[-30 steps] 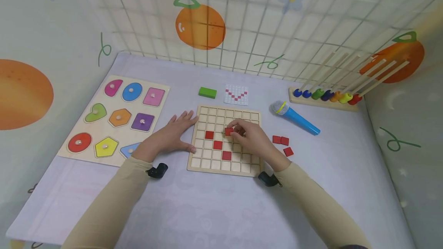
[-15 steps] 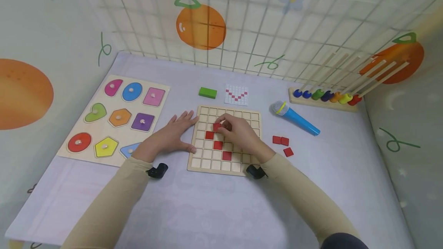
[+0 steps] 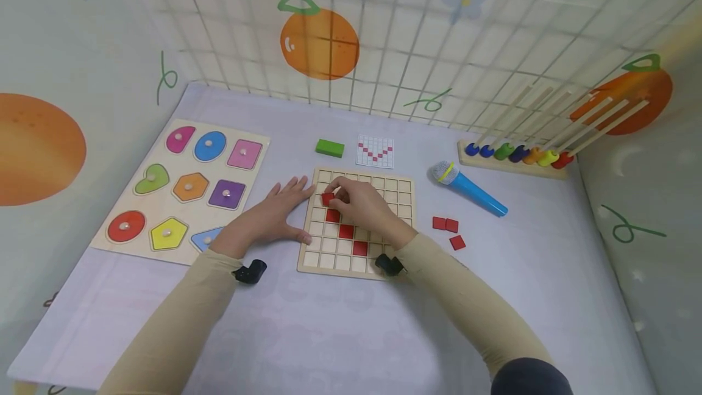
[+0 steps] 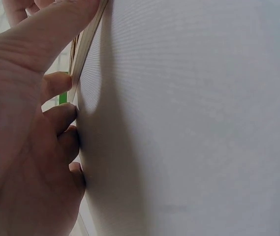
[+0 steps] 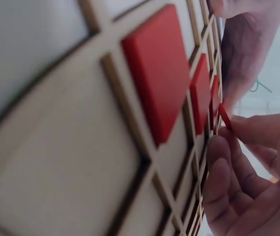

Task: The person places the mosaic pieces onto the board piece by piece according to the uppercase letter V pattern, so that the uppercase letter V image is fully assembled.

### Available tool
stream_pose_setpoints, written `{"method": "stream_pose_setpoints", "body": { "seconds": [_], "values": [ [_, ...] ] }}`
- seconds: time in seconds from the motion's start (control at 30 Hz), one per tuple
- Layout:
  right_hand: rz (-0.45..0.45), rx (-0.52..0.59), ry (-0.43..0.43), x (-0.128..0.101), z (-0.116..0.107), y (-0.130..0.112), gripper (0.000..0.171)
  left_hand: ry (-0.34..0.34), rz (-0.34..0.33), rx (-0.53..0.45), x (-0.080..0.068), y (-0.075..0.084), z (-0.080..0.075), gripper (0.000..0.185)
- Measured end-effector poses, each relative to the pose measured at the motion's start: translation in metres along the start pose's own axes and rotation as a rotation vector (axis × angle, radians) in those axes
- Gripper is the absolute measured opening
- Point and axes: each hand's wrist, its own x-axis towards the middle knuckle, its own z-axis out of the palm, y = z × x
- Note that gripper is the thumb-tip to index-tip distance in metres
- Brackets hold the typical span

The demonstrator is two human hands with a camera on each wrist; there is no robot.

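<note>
Red was the tile (image 3: 328, 199) pinched in the fingertips of the right hand (image 3: 362, 206) — held just over the wooden grid board (image 3: 399, 186), near its upper left corner, above three red tiles (image 3: 346, 231) already seated in a diagonal. The left hand (image 3: 271, 215) lay flat with fingers spread, pressing against the board's left edge. Three spare tiles (image 3: 450, 229) sat on the table (image 3: 329, 334) to the right, near a blue microphone (image 3: 468, 189).

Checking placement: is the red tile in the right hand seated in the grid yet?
Not seated: the right hand pinches the red tile, tilted above the grid board.
</note>
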Motion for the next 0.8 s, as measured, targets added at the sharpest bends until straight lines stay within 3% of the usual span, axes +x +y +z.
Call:
{"method": "stream_pose_setpoints", "body": {
  "seconds": [0.8],
  "values": [
    [-0.033,-0.102,-0.002,0.011,0.012,-0.012,0.023,0.016,0.012,0.004,0.001,-0.003,0.002,0.115]
  ]
}}
